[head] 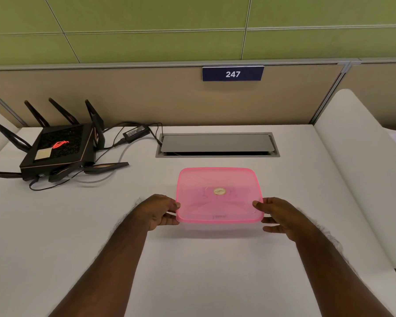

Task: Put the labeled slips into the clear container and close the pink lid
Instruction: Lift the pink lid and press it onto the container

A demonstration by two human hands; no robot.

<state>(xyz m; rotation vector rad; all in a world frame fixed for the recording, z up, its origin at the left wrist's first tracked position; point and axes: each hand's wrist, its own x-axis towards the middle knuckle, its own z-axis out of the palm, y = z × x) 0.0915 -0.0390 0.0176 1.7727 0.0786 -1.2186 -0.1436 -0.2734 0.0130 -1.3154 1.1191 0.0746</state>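
Pink lid (217, 195) is sitting on the clear box (217, 226) at dead center of the desk (55, 259), w/ both hands on the near corners. Left hand (159, 212) is at the lid's 8 o'clock corner, thumb on top of the rim and fingers curled under the edge, so a partly closed pinch on lid + box. Right hand (281, 217) mirrors it at 4 o'clock, same pinch.

Can't really tell if the slips are inside. There's a faint dark scribble showing thru the lid near 6 o'clock, might be one, but too blurry to call. No loose slips anywhere on the desk tho, so prob they're in.

What could go wrong imo: only the near corners are getting pressed, so the far edge at 12 o'clock may not be snapped down and the lid could sit crooked or pop back. Also the box is light, so pushing on one side could tip or slide it. Router (57, 149) at 10 o'clock is well apart, no issue there.
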